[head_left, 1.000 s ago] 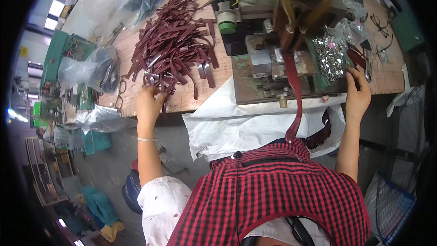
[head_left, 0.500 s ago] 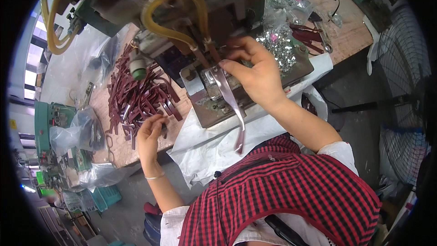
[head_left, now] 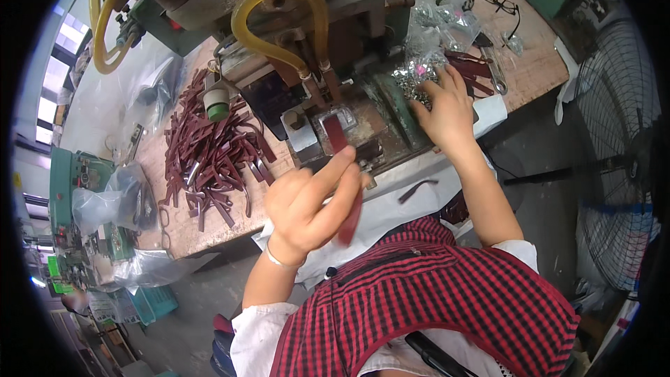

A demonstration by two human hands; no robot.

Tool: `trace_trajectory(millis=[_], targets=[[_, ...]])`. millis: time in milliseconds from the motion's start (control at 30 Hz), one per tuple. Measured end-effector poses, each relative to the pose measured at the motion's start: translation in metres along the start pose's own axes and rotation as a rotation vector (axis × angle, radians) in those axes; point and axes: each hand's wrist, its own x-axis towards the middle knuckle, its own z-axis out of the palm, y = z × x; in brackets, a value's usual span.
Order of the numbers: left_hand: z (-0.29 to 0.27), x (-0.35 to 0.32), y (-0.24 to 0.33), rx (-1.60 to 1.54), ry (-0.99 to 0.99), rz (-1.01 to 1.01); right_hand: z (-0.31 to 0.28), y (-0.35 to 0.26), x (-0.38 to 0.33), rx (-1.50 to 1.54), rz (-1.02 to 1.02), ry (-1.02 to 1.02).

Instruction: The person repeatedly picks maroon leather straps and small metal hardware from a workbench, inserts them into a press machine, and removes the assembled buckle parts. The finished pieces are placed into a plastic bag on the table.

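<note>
Wooden bench [head_left: 530, 73], press machine [head_left: 314, 49], strap pile [head_left: 209, 153], fan [head_left: 614, 160]

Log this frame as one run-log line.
left hand: holds dark red strap | right hand: in pile of small metal parts | strap end on press machine

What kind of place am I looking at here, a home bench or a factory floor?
Most likely a small factory workshop. A bench press machine with yellow hoses stands on a wooden worktable, beside a heap of dark red straps and bags of metal fittings.
</note>
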Motion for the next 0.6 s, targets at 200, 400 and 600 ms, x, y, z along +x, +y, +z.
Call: trace_trajectory(millis=[200, 400, 600], targets=[[0.017, -0.004, -0.01, -0.069, -0.013, 0.053, 0.022, 0.026, 0.019, 0.27, -0.063, 0.232], [0.021, -0.01, -0.011, -0.029, 0.029, 0.11, 0.03, 0.028, 0.023, 0.252, 0.068, -0.01], [0.029, -0.021, -0.011, -0.108, 0.186, 0.036, 0.036, 0.03, 0.004, 0.021, -0.11, -0.003]])
